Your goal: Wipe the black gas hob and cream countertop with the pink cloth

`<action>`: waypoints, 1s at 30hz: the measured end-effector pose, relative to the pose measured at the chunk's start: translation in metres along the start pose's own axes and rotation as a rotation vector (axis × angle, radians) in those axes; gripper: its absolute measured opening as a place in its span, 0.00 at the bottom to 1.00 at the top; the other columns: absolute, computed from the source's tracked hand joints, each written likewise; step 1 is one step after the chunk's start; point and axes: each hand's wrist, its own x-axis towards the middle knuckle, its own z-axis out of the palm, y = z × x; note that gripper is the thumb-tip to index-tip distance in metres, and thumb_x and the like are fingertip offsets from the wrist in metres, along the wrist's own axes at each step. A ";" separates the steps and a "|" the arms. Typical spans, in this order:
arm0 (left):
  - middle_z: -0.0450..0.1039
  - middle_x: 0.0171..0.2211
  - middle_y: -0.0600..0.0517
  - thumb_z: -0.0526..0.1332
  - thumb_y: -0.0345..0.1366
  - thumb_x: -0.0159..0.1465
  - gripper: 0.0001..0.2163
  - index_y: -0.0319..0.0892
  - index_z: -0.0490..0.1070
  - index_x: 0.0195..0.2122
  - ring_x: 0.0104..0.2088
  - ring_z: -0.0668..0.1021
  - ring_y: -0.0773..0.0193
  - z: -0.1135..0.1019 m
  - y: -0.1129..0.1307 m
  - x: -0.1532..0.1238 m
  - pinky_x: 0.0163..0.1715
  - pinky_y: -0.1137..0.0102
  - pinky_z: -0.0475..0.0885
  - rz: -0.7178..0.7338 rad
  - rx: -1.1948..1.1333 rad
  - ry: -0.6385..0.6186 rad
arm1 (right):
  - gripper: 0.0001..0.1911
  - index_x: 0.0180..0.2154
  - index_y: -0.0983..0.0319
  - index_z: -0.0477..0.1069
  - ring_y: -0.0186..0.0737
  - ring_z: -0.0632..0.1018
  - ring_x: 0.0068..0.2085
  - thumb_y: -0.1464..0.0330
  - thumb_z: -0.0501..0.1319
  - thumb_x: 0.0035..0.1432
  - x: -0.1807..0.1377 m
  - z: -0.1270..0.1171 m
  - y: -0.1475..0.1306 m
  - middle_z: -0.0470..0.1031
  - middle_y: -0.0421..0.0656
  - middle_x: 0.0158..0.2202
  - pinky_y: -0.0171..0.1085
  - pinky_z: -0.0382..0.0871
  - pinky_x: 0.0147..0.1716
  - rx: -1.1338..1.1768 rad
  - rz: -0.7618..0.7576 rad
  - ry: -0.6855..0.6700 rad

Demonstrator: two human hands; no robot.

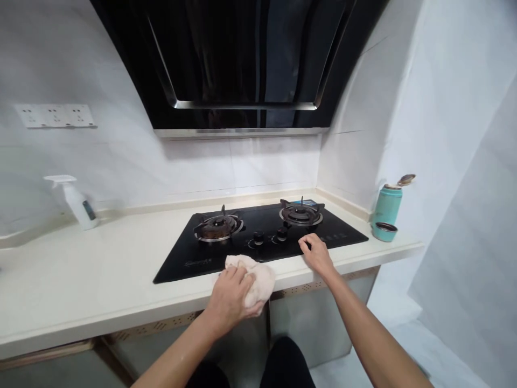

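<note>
- While we watch from head height, the person's left hand (230,299) is clamped around a crumpled off-white terry cloth (262,280), fingers closed over its top.
- We find the cloth pressed down at the front edge of a flat black glass gas hob (323,229), partly on the glass and partly over the cream stone countertop (81,280).
- The right hand (317,254) lies apart from the left and holds nothing; its fingers are loosely spread, and its fingertips (305,243) appear to touch the hob's front right area.
- Between the hands and the burners sit two small black round control knobs (258,237).
- Progress, as far as we can judge: the round left steel burner (218,227) carries brown staining, and the right steel burner (301,214) looks dark and grimy. Both black iron pan supports stand in place. We cannot tell how much of the glass has been wiped.
- Further off, we log a white plastic trigger spray bottle (75,199) at the left of the counter, and a teal metal flask (386,205) with its teal cup-shaped lid (383,231) at the right. A black glass range hood (242,64) hangs above.
</note>
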 end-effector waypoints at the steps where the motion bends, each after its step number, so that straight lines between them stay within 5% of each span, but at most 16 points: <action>1: 0.76 0.42 0.43 0.71 0.52 0.59 0.23 0.42 0.75 0.47 0.41 0.77 0.49 0.003 0.002 0.012 0.42 0.56 0.72 0.015 -0.059 0.009 | 0.16 0.36 0.57 0.76 0.42 0.77 0.45 0.61 0.52 0.71 -0.002 -0.005 0.005 0.79 0.43 0.42 0.39 0.68 0.50 0.001 0.013 0.029; 6: 0.78 0.44 0.46 0.66 0.51 0.65 0.20 0.42 0.72 0.50 0.44 0.79 0.53 0.009 -0.010 0.029 0.47 0.60 0.74 -0.042 -0.330 0.094 | 0.18 0.35 0.58 0.76 0.54 0.74 0.55 0.54 0.56 0.66 -0.023 -0.060 0.067 0.78 0.51 0.50 0.51 0.64 0.60 -0.104 0.302 0.242; 10: 0.78 0.44 0.47 0.67 0.50 0.64 0.19 0.43 0.72 0.48 0.44 0.79 0.53 0.007 -0.010 0.025 0.48 0.59 0.75 -0.072 -0.356 0.109 | 0.30 0.51 0.66 0.75 0.76 0.64 0.63 0.49 0.58 0.62 -0.033 -0.110 0.134 0.67 0.68 0.59 0.70 0.61 0.58 -0.234 0.717 0.402; 12: 0.78 0.43 0.46 0.67 0.50 0.64 0.18 0.43 0.72 0.48 0.44 0.79 0.52 0.006 -0.007 0.026 0.48 0.58 0.74 -0.071 -0.353 0.111 | 0.38 0.59 0.67 0.71 0.79 0.62 0.65 0.46 0.62 0.58 -0.027 -0.125 0.159 0.63 0.70 0.64 0.72 0.60 0.59 -0.265 0.829 0.399; 17: 0.77 0.42 0.47 0.66 0.51 0.65 0.19 0.43 0.72 0.47 0.43 0.78 0.53 0.006 -0.005 0.026 0.46 0.58 0.74 -0.078 -0.364 0.103 | 0.50 0.66 0.66 0.63 0.72 0.64 0.67 0.44 0.69 0.51 0.011 -0.132 0.197 0.66 0.66 0.65 0.64 0.57 0.66 -0.265 0.889 0.272; 21: 0.77 0.42 0.47 0.65 0.52 0.66 0.19 0.42 0.73 0.47 0.42 0.78 0.53 0.006 -0.005 0.023 0.44 0.58 0.74 -0.086 -0.349 0.088 | 0.47 0.64 0.66 0.64 0.71 0.69 0.65 0.42 0.66 0.53 0.032 -0.128 0.215 0.71 0.66 0.61 0.63 0.59 0.64 -0.254 0.943 0.198; 25: 0.77 0.42 0.46 0.65 0.52 0.66 0.19 0.42 0.73 0.47 0.42 0.78 0.53 0.003 -0.005 0.023 0.44 0.59 0.74 -0.088 -0.355 0.088 | 0.42 0.58 0.62 0.67 0.70 0.74 0.60 0.42 0.65 0.51 0.032 -0.126 0.225 0.77 0.63 0.52 0.65 0.57 0.63 -0.269 0.947 0.161; 30: 0.78 0.43 0.46 0.66 0.50 0.66 0.18 0.43 0.72 0.49 0.44 0.78 0.53 0.003 -0.004 0.024 0.47 0.59 0.74 -0.082 -0.372 0.110 | 0.44 0.63 0.58 0.63 0.66 0.74 0.61 0.42 0.64 0.51 0.018 -0.129 0.227 0.77 0.59 0.54 0.63 0.56 0.64 -0.282 0.837 0.168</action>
